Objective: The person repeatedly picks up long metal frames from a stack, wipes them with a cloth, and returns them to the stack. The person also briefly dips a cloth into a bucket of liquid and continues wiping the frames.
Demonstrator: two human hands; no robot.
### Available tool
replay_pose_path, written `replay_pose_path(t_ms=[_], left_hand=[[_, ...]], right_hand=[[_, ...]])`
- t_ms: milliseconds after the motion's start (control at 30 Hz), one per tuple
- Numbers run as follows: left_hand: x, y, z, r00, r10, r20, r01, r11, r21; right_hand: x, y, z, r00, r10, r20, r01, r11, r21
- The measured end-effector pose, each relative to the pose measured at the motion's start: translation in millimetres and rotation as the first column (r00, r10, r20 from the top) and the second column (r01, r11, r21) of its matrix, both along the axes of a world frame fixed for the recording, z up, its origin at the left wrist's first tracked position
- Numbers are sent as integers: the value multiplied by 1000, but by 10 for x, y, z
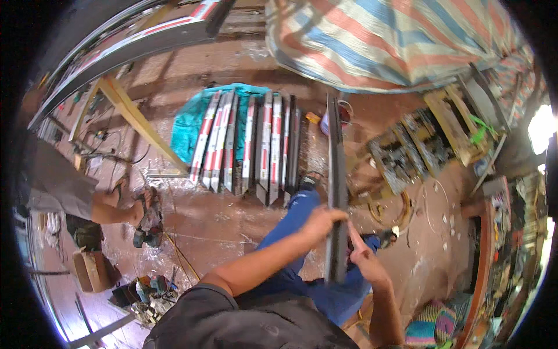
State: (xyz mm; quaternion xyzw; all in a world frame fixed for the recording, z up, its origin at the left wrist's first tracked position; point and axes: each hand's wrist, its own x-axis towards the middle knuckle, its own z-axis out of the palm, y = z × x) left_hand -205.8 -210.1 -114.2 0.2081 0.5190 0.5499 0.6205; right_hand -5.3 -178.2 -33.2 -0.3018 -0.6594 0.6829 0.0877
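Above our blue trousers (290,224), we have the long dark bar (336,174) between our left hand (318,225), gripping its left edge, and our right hand (367,264), forefinger extended at its right side, whether touching we cannot tell.

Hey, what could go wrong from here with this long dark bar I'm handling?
The long dark bar might slip if the left hand loosens, since the right hand seems to have just a finger against it. If swung, it could perhaps knock the bucket showing behind it. The yellow cord might snag the other person's foot nearby.
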Motion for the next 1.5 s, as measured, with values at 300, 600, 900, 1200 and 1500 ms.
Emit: replay_pose_path(t_ms=[300, 600, 900, 1200, 1500], left_hand=[[-3528, 106, -1855, 519, 77, -851, -546, 797, -260], [-5022, -24, -3598, 324, -182, -928, -714, 596, -366], [-4974, 356, -4033, 222, -601, -767, -732, 417, -539], [-3243, 801, -4920, 446, -342, -827, -573, 600, -558], [-3533, 422, -4233, 372, -264, -890, -411, 812, -413]], right_hand=[[110, 805, -1773, 859, -427, 282, 498, 826, -265], [492, 705, -3181, 663, -122, 738, 426, 872, -239], [291, 885, -3261, 691, -152, 707, 519, 784, -340], [69, 1029, -3152, 672, -175, 719, 547, 772, -324], [198, 1026, -3059, 684, -235, 691, 539, 801, -261]])
